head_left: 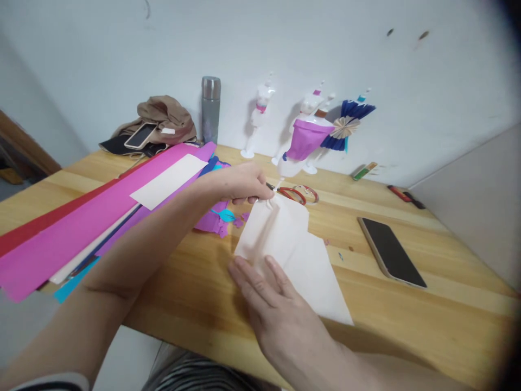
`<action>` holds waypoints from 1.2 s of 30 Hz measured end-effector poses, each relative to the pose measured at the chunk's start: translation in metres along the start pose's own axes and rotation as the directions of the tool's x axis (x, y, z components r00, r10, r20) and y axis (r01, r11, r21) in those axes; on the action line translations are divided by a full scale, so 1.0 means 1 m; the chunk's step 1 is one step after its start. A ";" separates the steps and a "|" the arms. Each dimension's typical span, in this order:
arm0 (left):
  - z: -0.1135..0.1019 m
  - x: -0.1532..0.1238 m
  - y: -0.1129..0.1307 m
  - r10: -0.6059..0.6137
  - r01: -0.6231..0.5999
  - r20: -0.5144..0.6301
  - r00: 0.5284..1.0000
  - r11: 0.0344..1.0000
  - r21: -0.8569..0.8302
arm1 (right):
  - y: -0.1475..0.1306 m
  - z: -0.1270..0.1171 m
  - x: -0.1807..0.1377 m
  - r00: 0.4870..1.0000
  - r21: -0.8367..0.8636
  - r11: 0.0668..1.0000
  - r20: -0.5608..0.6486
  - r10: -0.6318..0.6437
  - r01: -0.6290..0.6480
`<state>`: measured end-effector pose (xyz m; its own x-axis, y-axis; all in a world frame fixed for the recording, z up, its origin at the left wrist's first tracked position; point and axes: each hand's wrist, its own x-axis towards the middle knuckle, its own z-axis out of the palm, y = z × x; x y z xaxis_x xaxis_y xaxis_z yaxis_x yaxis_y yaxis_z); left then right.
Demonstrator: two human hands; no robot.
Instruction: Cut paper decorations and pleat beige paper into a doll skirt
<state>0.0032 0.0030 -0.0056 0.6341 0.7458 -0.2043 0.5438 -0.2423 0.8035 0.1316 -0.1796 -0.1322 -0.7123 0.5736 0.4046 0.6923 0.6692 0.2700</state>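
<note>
My left hand [246,182] is closed, its fingertips at the thin stem of a small white dress form [285,168]. That form tilts up to the right and wears a purple wrap [307,140]; where the fingers meet the stem is partly hidden. My right hand [280,309] lies with fingers stretched out on the near edge of a pale paper sheet [315,266], with more pale paper around it. Orange-handled scissors [293,194] lie just beyond the paper, partly hidden. Purple paper scraps [222,227] and a blue leaf-shaped piece [227,215] lie below my left wrist.
Long strips of coloured paper [93,201] cover the left side. Behind stand a grey flask [210,111], a brown cloth bag [166,117] with a phone [141,136], and several other dress forms [260,117] along the wall. A dark phone [391,251] lies at right.
</note>
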 end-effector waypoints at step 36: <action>-0.016 0.021 -0.020 -0.098 0.150 0.180 0.979 0.942 -0.300 | 0.053 0.006 0.019 0.927 -0.020 0.996 -0.367 0.079 -0.093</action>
<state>-0.0029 0.0335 -0.0176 0.6664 0.6417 -0.3797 0.4426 0.0694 0.8940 0.1546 -0.1300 -0.1157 -0.5631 0.4108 0.7171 0.7575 0.6035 0.2491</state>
